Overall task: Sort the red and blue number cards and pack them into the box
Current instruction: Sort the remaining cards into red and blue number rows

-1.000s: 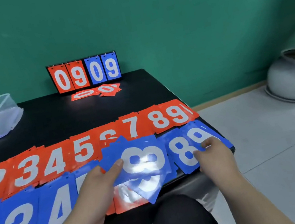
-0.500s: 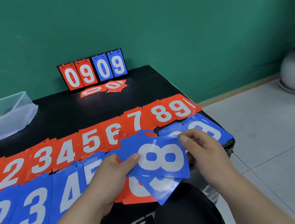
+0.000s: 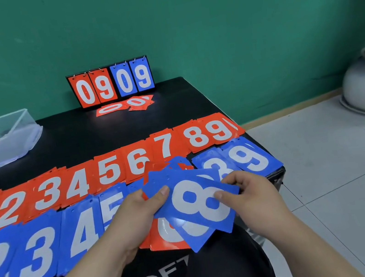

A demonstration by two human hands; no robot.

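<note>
Green wall (image 3: 204,13) behind, black surface (image 3: 103,132) in front, and the sorting is looking well advanced. Running across the middle of the frame, the red row (image 3: 109,170) is lying in order, 1 through 9, each number looking like a small pile rather than a single card. Just below it, the blue row (image 3: 36,254) is reading 2, 3, 4, 5 from the lower left, then breaking off where the hands are working, and picking up again at centre right with the blue 8 and 9 piles (image 3: 250,158).

Both hands are busy at lower centre. The left hand (image 3: 136,216) is holding a fan of blue cards (image 3: 197,203), its grip clamped on the left edge with the thumb on top. The right hand (image 3: 251,197) is pinching the right edge, thumb pressing on the big 8 facing up. A red card (image 3: 166,235) is peeking out beneath the fan at the near edge, its number mostly hidden. So I'm judging the sort as nearly done, with this last handful of blues and that stray red waiting for a place.

Packing, though, is not looking started. The clear box (image 3: 9,148) is sitting at the upper left of the frame, well apart from the rows, open at the top, and no red or blue is showing through its walls. At the back, top centre, the scoreboard stand (image 3: 110,82) is showing 09 09, with a few loose red cards (image 3: 125,105) lying just in front of it, and those are waiting to be gathered too.
</note>
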